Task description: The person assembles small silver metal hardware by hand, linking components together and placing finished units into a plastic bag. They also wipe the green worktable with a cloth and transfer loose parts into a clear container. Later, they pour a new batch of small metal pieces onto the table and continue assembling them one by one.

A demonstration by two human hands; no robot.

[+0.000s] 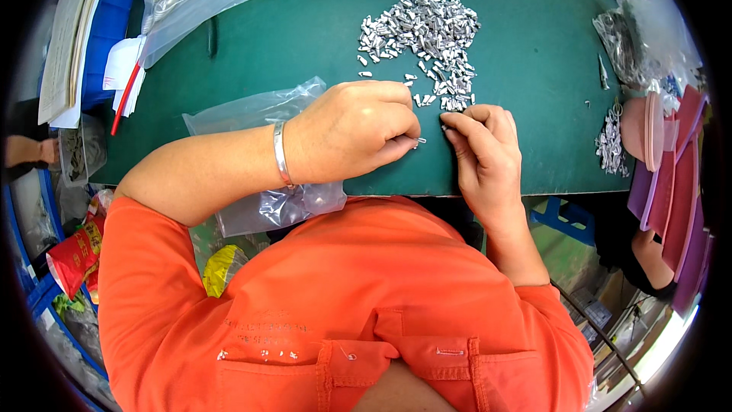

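A heap of small silver metal pieces [427,27], which look like tiny clasps, lies on the green tabletop [290,38] beyond my hands. My left hand [354,131], with a silver bangle [282,154] at its wrist, is closed in a pinch. A small silver metal piece [420,140] sticks out between its thumb and finger. To the right, my right hand [488,149] is also closed, thumb against fingertips, just below the near end of the heap. What it pinches is too small to make out. A clear plastic bag [255,111] lies partly under my left forearm.
More plastic bags [171,0] lie at the far left, near a red pen-like stick [126,99] and papers. At the right edge are another small silver pile [611,141], a pointed tool [603,72] and filled bags [648,34]. Other people's arms show at both sides.
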